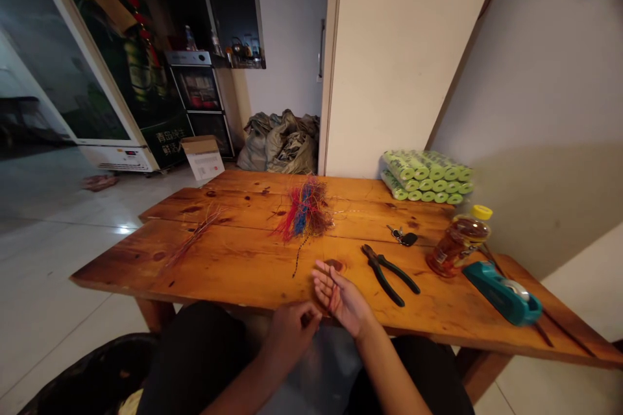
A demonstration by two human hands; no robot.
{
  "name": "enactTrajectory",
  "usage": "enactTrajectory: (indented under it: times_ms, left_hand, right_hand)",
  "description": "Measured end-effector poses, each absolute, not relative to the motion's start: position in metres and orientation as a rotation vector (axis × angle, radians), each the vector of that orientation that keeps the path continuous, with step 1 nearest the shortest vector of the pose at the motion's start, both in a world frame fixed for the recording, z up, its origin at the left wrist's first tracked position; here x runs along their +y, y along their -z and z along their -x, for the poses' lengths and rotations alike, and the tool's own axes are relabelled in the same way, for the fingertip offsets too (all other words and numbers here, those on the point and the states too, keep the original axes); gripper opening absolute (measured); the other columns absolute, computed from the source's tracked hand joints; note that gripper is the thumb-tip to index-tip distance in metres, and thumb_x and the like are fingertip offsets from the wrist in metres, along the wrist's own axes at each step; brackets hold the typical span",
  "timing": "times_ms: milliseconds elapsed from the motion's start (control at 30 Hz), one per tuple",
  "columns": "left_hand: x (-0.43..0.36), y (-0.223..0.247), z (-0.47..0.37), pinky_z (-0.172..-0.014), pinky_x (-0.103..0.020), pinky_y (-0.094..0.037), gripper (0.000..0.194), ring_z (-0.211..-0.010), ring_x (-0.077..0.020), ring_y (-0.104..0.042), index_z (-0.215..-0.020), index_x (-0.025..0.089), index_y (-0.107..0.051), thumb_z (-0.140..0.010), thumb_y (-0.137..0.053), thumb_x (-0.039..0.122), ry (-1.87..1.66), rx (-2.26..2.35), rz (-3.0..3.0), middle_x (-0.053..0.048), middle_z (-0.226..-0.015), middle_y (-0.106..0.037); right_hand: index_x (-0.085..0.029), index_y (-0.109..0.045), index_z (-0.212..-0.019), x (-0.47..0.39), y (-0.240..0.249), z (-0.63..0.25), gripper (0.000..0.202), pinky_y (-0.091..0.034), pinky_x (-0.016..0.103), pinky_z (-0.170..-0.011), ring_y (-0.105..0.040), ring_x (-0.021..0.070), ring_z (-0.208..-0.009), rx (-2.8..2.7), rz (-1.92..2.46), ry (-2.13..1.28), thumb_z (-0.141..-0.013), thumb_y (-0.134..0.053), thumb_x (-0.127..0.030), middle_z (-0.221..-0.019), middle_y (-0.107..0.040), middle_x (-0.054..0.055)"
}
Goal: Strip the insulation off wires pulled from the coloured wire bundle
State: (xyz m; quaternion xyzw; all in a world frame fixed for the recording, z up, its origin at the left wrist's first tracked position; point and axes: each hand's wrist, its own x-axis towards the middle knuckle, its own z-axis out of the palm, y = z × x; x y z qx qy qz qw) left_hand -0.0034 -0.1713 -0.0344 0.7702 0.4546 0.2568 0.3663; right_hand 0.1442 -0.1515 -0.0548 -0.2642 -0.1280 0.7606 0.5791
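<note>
My left hand (294, 331) is held low at the table's front edge. Its thumb and fingers are pinched together, and anything thin between them is too small to make out. Beside it, my right hand (343, 298) is turned palm up with its fingers stretched out and slightly curved. A faint reddish streak crosses that palm, and I cannot tell what it is. Farther back lies a tangled bundle of thin red, blue and brown wires (305, 207). From it a dark speckled strand (298, 256) trails toward me. Green-handled pliers (389, 272) lie spread to the right of my right hand.
On the wooden table (233, 266) lie loose thin wires (195, 233) at left. Rightward are keys (403, 235), a yellow-capped bottle (457, 243), a teal tape dispenser (503, 292) and packed green rolls (426, 176). A dark bin (92, 369) stands lower left.
</note>
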Motion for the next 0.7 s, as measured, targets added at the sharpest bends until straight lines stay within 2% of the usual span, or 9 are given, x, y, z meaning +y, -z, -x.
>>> enactTrajectory:
  times_ms: [33,100,167,233,300,400,533,700]
  left_hand:
    - [-0.175,0.038,0.004,-0.06,-0.024,-0.037,0.022,-0.059,-0.0158,-0.058,-0.061,0.017,-0.063,-0.075,-0.048,0.023,-0.648,1.149,-1.973,-0.002,-0.06,-0.065]
    - [-0.181,0.044,0.005,-0.06,-0.025,-0.037,0.022,-0.06,-0.0162,-0.058,-0.061,0.016,-0.064,-0.076,-0.05,0.026,-0.636,1.1,-1.952,-0.003,-0.062,-0.065]
    - [-0.181,0.049,0.007,-0.06,-0.026,-0.037,0.027,-0.062,-0.0169,-0.057,-0.062,0.016,-0.063,-0.078,-0.05,0.033,-0.679,1.051,-1.886,-0.003,-0.063,-0.065]
    - [-0.174,0.048,0.01,-0.064,-0.027,-0.04,0.034,-0.067,-0.018,-0.058,-0.068,0.015,-0.064,-0.081,-0.046,0.041,-0.78,0.987,-1.72,-0.004,-0.068,-0.066]
    - [-0.166,0.043,0.013,-0.074,-0.028,-0.042,0.036,-0.081,-0.0197,-0.06,-0.081,0.016,-0.066,-0.083,-0.043,0.044,-0.866,0.896,-1.501,-0.006,-0.083,-0.068]
    - [-0.16,0.029,0.017,-0.09,-0.031,-0.039,0.037,-0.099,-0.0213,-0.058,-0.098,0.016,-0.065,-0.081,-0.048,0.044,-0.89,0.761,-1.253,-0.007,-0.103,-0.067]
    - [-0.166,0.019,0.021,-0.09,-0.033,-0.04,0.039,-0.096,-0.0217,-0.059,-0.102,0.015,-0.066,-0.077,-0.055,0.044,-0.873,0.704,-1.109,-0.009,-0.098,-0.068]
    - [-0.169,0.019,0.023,-0.084,-0.031,-0.042,0.032,-0.088,-0.0193,-0.06,-0.093,0.015,-0.07,-0.074,-0.061,0.04,-0.92,0.826,-1.066,-0.008,-0.089,-0.07]
  right_hand:
    - [-0.013,-0.055,-0.107,-0.152,0.055,-0.144,0.026,-0.044,0.015,-0.048,-0.056,0.0061,-0.052,-0.288,0.601,-1.789,-0.084,-0.056,-0.024,-0.065,-0.063,0.0]
    - [-0.011,-0.056,-0.101,-0.155,0.053,-0.142,0.029,-0.026,0.011,-0.032,-0.035,0.0019,-0.034,-0.318,0.573,-1.781,-0.078,-0.063,-0.027,-0.047,-0.045,-0.009]
    - [-0.012,-0.058,-0.092,-0.161,0.048,-0.138,0.029,-0.012,0.012,-0.029,-0.017,0.0007,-0.032,-0.389,0.584,-1.727,-0.073,-0.068,-0.031,-0.043,-0.029,-0.013]
    - [-0.014,-0.057,-0.083,-0.169,0.042,-0.132,0.03,-0.008,0.013,-0.03,-0.009,0.0007,-0.033,-0.463,0.629,-1.669,-0.07,-0.07,-0.038,-0.042,-0.022,-0.014]
    - [-0.016,-0.055,-0.077,-0.18,0.035,-0.126,0.032,-0.006,0.013,-0.03,-0.006,0.0008,-0.034,-0.546,0.676,-1.66,-0.069,-0.069,-0.043,-0.042,-0.019,-0.014]
    - [-0.017,-0.052,-0.072,-0.197,0.032,-0.116,0.033,-0.004,0.015,-0.03,-0.007,0.0009,-0.033,-0.689,0.739,-1.71,-0.071,-0.065,-0.048,-0.041,-0.02,-0.013]
    - [-0.016,-0.053,-0.071,-0.217,0.041,-0.11,0.036,-0.006,0.017,-0.031,-0.011,0.0015,-0.031,-0.828,0.807,-1.784,-0.074,-0.059,-0.051,-0.041,-0.023,-0.012]
    - [-0.014,-0.057,-0.074,-0.234,0.054,-0.111,0.035,-0.01,0.018,-0.032,-0.014,0.0024,-0.034,-0.949,0.867,-1.844,-0.079,-0.056,-0.049,-0.043,-0.025,-0.011]
